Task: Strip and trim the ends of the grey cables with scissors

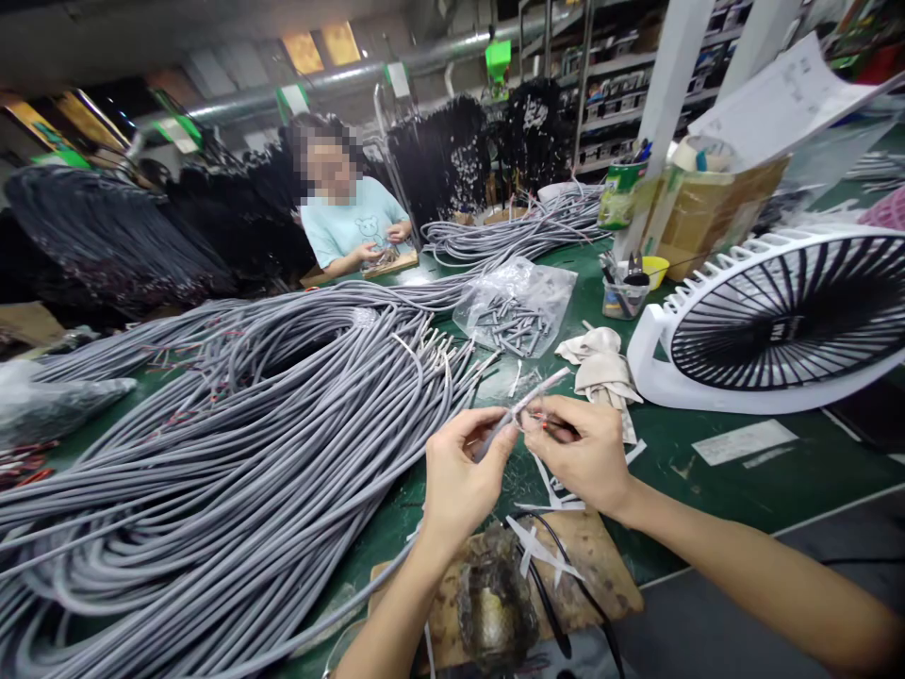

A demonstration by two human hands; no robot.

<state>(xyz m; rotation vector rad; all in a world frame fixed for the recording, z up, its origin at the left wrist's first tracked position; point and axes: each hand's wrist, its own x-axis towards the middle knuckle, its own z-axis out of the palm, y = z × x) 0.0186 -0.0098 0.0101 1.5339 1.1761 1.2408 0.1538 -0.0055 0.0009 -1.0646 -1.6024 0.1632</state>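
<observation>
My left hand (467,467) is closed around a grey cable (496,436) near its end, thumb and fingers pinching it. From the grip a pale, whitish end (544,389) points up to the right. Close beside it, my right hand (584,448) is closed, its fingertips at the cable. Something small with dark and red parts shows between the right fingers; its kind is hard to make out. Below the hands lies a stained wooden board (594,575) bearing a brownish, metallic block (495,604), black cords and white strips.
A large bundle of grey cables (283,453) covers the left. Ahead lie a plastic bag of short grey pieces (519,316) and a whitish cloth (604,368). A white fan (784,321) stands right, near a tool cup (626,292). A co-worker (360,217) sits across the table.
</observation>
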